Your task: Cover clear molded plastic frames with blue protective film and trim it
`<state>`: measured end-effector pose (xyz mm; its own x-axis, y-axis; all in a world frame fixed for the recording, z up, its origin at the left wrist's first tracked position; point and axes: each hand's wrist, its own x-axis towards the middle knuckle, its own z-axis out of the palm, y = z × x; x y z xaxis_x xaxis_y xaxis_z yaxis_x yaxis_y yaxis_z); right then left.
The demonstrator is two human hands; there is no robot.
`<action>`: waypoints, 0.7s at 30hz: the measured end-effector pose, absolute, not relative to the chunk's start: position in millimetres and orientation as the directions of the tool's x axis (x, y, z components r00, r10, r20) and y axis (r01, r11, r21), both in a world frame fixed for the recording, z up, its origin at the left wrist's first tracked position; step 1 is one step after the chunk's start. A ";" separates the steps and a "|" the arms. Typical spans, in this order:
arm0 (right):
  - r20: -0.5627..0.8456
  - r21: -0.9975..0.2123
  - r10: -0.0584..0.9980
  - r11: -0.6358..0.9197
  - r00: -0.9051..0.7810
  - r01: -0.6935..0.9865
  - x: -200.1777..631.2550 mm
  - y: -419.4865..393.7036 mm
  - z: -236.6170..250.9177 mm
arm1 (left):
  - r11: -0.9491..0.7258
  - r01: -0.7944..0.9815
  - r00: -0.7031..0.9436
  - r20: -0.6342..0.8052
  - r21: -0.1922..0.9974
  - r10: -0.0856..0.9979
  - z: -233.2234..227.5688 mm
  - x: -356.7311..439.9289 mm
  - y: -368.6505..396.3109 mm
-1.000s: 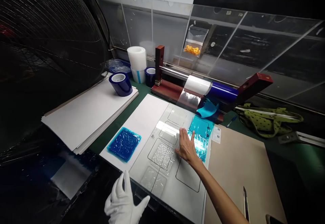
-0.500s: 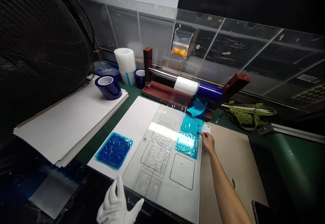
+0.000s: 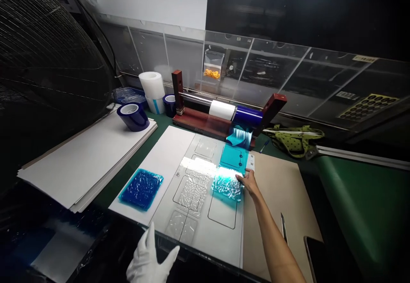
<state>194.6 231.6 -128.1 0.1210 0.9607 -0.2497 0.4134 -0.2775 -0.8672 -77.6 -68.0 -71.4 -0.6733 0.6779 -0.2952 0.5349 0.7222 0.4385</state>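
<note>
Your bare right hand point(image 3: 249, 182), fingers together, presses the teal film strip point(image 3: 228, 185) onto the clear panel point(image 3: 221, 231); your gloved left hand point(image 3: 147, 259), fingers spread, steadies its 6 o'clock edge, so smooth outward next.

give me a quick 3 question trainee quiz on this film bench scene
1. True or false: the right hand is bare and the left hand wears a white glove.
2. What does the right hand touch? A) the dark blue tape roll B) the edge of the light blue film on the clear panel C) the green bag
3. Fill in: the dark blue wrinkled square lies on the ____ sheet, left of the clear panel.

Key: 1 true; 2 B; 3 white
</note>
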 end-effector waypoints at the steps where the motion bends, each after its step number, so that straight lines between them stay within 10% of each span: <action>1: -0.282 -0.885 0.955 -0.297 0.095 0.360 193.6 215.3 -127.3 | 0.714 0.441 -0.664 -0.337 0.544 0.667 -69.4 -72.5 -67.3; 4: -0.362 -0.904 0.932 -0.356 0.019 0.236 191.8 155.6 -123.4 | 0.670 0.029 -0.504 -0.568 0.742 0.651 -66.1 -54.9 -65.2; 11: -0.440 -0.892 0.898 -0.438 0.008 0.114 187.6 25.6 -114.9 | 0.671 -0.513 -0.061 -0.803 0.535 0.593 -73.6 -9.5 -80.1; 15: -0.436 -0.894 0.900 -0.433 0.003 0.117 187.5 -7.9 -116.9 | 0.706 -0.541 -0.046 -0.854 0.457 0.518 -89.1 15.9 -95.4; 21: -0.339 -0.670 0.937 -0.306 0.088 0.677 244.3 15.3 -112.8 | 0.737 -0.435 -0.166 -0.850 0.518 0.500 -113.5 36.1 -93.1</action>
